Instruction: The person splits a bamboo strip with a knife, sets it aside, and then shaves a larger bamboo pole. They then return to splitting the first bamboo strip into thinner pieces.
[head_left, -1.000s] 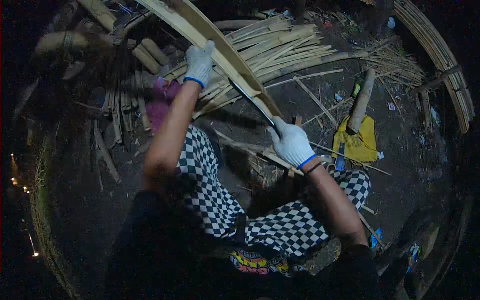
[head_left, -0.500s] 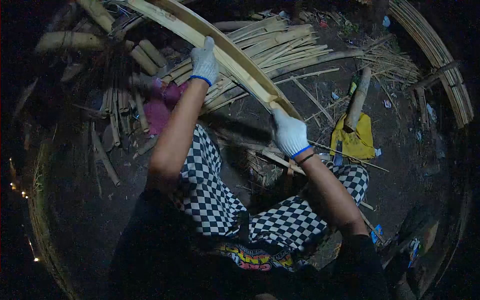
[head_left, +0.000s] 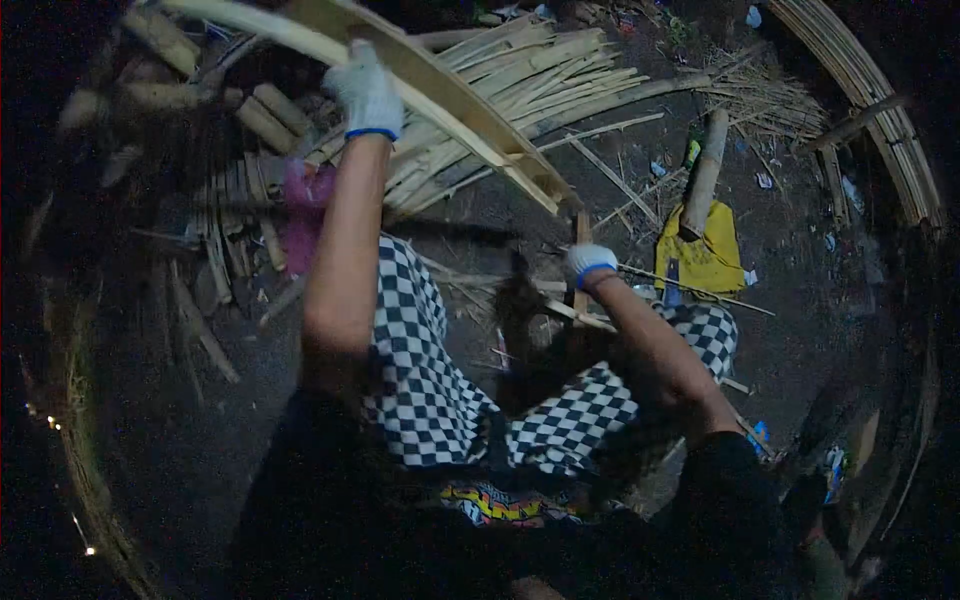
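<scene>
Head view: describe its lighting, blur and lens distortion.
In the head view, light is dim and bluish, fading to black at the corners; the fisheye lens curves the scene's edges; the right hand is smeared by motion, the left hand gripping the bamboo strip slightly clearer.

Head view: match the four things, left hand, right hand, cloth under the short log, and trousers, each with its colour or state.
Things:
1 left hand
2 right hand
3 cloth under the short log
4 trousers

Colours or states:
A yellow
B black-and-white checks
C grips the long bamboo strip
D closed on an upright tool handle below the strip's end

Pairs: 1-C, 2-D, 3-A, 4-B
</scene>
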